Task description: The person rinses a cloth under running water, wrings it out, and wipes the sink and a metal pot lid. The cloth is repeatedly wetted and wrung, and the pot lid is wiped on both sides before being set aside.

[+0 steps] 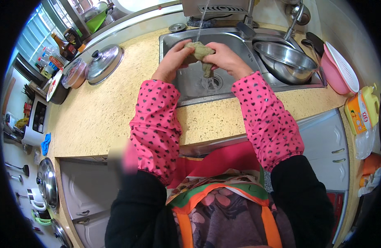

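Note:
Both my hands hold a wet, greenish-grey cloth (pixel 200 51) over a stainless steel sink (pixel 190 90). My left hand (pixel 175 59) grips the cloth's left part, and my right hand (pixel 226 59) closes on its right part. One end of the cloth hangs down between the hands, above the drain (pixel 215 81). A thin stream of water (pixel 202 21) falls from the top of the view onto or just behind the cloth. Pink patterned sleeve covers are on both forearms.
Steel bowls (pixel 286 63) rest over the sink's right side, near a pink basin (pixel 334 69) with a white strainer. A yellow jug (pixel 361 110) stands at the far right. On the left counter are a steel pot lid (pixel 104 63), a covered bowl (pixel 75 73) and bottles (pixel 61 46).

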Available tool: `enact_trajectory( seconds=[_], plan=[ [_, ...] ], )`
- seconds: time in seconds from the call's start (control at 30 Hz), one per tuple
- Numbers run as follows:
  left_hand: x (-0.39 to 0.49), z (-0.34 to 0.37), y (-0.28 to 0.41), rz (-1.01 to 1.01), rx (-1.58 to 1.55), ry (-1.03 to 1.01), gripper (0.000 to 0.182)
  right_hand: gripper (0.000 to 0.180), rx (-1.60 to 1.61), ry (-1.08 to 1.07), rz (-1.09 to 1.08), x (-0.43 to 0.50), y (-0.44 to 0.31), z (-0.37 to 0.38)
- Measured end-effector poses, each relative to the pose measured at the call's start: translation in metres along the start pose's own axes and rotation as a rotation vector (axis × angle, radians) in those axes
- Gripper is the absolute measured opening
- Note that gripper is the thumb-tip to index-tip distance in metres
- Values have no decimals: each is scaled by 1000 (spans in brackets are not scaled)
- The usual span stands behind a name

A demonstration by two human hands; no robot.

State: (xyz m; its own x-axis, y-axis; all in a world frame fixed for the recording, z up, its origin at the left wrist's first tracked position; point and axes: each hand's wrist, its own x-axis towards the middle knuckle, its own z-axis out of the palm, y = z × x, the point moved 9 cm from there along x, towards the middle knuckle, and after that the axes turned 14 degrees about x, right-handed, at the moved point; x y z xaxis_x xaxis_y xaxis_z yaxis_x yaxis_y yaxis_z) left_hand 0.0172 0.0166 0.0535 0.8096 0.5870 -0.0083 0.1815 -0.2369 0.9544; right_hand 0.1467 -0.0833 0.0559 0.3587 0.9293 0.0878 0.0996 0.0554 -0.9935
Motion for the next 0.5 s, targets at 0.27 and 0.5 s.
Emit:
enact_trajectory(
  seconds=[0.27, 0.5],
  plan=[
    [-20, 39, -3, 111, 89, -74, 67, 36, 402, -38, 45, -13, 1, -2],
    [-30, 68, 3, -16, -388, -339, 51, 45, 685, -108, -9, -7, 5, 13]
  ],
)
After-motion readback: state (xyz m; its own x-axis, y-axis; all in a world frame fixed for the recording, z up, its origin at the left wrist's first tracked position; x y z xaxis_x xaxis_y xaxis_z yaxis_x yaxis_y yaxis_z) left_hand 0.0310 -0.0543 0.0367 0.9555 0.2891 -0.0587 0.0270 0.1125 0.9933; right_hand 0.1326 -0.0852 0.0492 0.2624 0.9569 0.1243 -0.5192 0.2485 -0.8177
